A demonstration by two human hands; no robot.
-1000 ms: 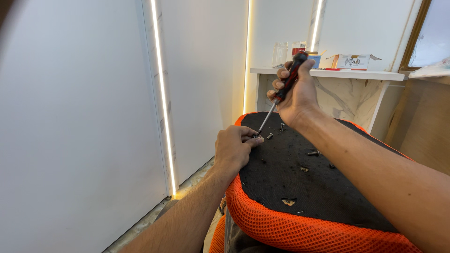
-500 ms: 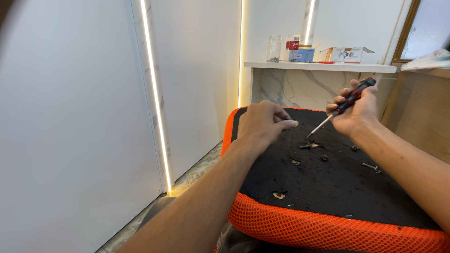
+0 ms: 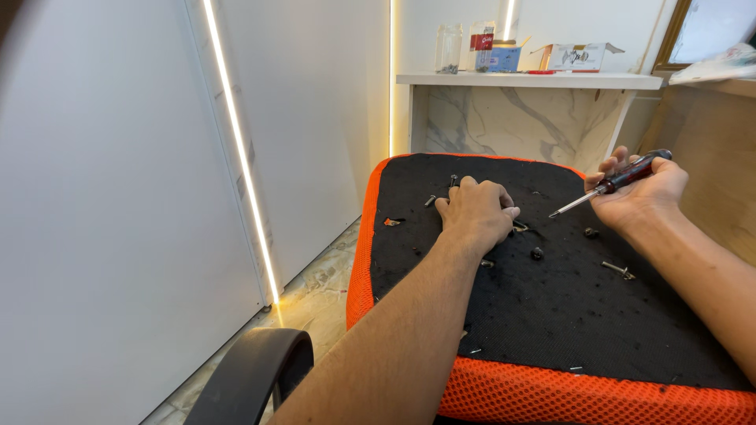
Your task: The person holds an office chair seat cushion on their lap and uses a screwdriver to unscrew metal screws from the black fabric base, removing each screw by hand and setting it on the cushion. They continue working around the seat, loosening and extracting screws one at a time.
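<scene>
My right hand (image 3: 639, 198) is clamped around a screwdriver (image 3: 613, 183), tip aimed left above the black seat underside (image 3: 551, 315). My left hand (image 3: 475, 212) rests curled there, fingers down on small screws (image 3: 538, 253) scattered about.

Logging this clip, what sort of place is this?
Probably a home or office room used for furniture repair: an upturned orange chair seat, a screwdriver in the right hand, and a marble-fronted shelf.
</scene>
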